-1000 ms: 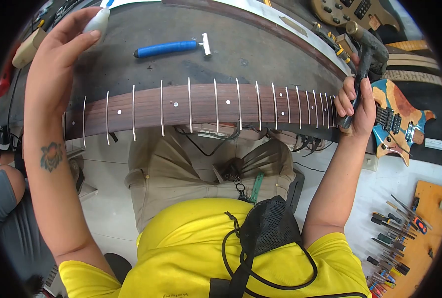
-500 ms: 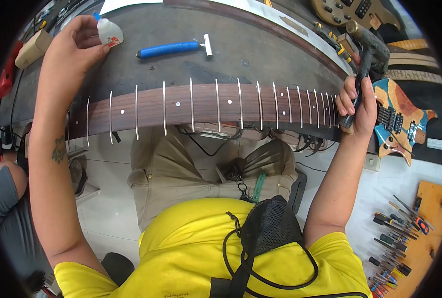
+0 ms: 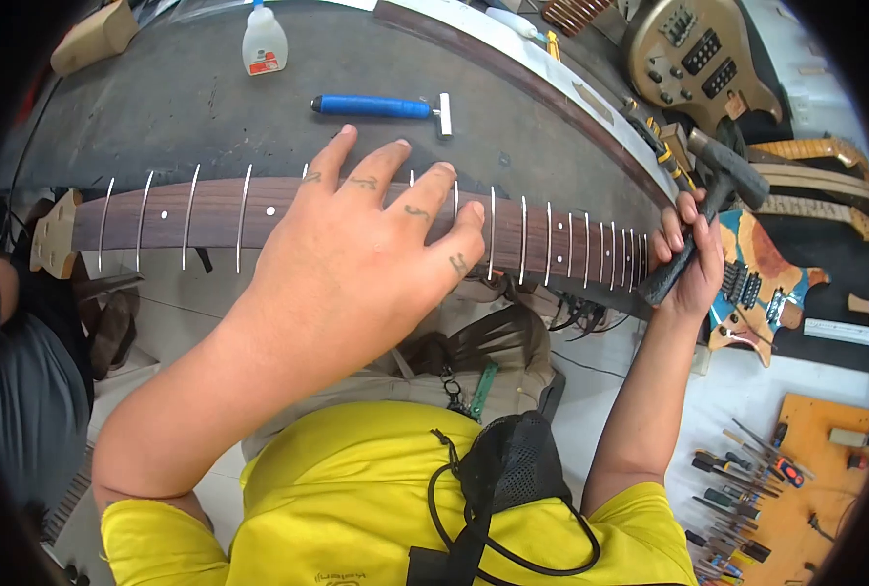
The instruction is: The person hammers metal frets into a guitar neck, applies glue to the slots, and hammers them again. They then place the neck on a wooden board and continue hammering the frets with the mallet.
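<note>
A guitar neck [image 3: 220,217] with a dark wood fretboard, white dot inlays and metal frets lies across the bench edge in front of me. Over its middle my left hand [image 3: 356,239] is spread, palm down, fingertips reaching past the far edge. Several fret wires stick out beyond the board's sides. My right hand [image 3: 698,281] grips a hammer [image 3: 732,166] by its dark handle at the neck's right end, head pointing up and away. A small white bottle [image 3: 265,47] with a blue tip stands on the bench. Nearer lies a T-shaped tool [image 3: 376,105] with a blue handle and silver head.
On the right are a gold guitar body [image 3: 693,73], a multicoloured guitar body [image 3: 747,244] and more necks [image 3: 806,205]. A wooden tool board [image 3: 806,469] with many hand tools stands lower right. At left, another person's leg [image 3: 29,361] shows beside the bench.
My left hand has let go of the white bottle, now standing on the bench, and has moved down and right over the fretboard. My right hand still holds the hammer. The view has shifted.
</note>
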Demonstrator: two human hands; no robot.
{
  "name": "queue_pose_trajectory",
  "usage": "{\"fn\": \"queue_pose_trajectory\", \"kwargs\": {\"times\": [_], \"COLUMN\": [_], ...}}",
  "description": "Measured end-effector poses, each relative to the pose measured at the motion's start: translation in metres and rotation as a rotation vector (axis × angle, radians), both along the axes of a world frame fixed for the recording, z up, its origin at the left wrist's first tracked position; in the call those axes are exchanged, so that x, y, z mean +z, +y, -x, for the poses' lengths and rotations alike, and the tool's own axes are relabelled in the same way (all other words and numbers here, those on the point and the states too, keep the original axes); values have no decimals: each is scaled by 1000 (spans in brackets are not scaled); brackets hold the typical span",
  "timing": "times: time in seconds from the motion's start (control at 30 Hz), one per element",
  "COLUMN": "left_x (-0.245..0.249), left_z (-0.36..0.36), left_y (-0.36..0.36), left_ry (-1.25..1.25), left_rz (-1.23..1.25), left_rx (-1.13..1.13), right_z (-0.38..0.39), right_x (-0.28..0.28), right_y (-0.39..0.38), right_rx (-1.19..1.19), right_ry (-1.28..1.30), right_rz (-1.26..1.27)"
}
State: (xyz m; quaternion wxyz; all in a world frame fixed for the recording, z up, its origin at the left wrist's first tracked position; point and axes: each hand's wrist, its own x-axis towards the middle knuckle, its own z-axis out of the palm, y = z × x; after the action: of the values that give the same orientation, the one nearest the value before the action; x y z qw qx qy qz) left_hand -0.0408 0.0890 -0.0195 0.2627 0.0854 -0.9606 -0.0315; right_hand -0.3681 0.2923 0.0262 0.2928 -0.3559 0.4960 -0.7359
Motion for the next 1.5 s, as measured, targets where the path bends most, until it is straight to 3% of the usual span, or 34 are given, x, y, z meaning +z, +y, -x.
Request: {"fn": "queue_pose_trajectory", "kwargs": {"times": [0.2, 0.23, 0.33, 0.4, 0.47, 0.53, 0.63, 1.23, 1.5], "left_x": [2, 2, 1, 0, 0, -4, -5, -1, 3], "left_z": [-2, -3, -2, -1, -1, -1, -1, 2, 1], "left_y": [2, 3, 7, 9, 8, 8, 7, 3, 2], "left_ry": [-31, -13, 14, 23, 17, 49, 69, 54, 12], "left_rz": [-73, -67, -88, -118, -134, -144, -156, -172, -116], "left_rx": [-38, -30, -1, 10, 14, 15, 22, -23, -46], "right_z": [-61, -80, -141, -150, -164, -167, -171, -175, -162], "right_x": [62, 66, 71, 88, 86, 88, 80, 53, 43], "right_y": [11, 11, 5, -4, -18, -28, -31, -38, -30], "right_rx": [82, -41, -122, 189, 218, 326, 304, 274, 292], "right_ry": [42, 201, 696, 1014, 948, 1258, 1385, 1440, 1522], "right_rz": [-319, -457, -688, -870, -929, -993, -938, -1035, -852]}}
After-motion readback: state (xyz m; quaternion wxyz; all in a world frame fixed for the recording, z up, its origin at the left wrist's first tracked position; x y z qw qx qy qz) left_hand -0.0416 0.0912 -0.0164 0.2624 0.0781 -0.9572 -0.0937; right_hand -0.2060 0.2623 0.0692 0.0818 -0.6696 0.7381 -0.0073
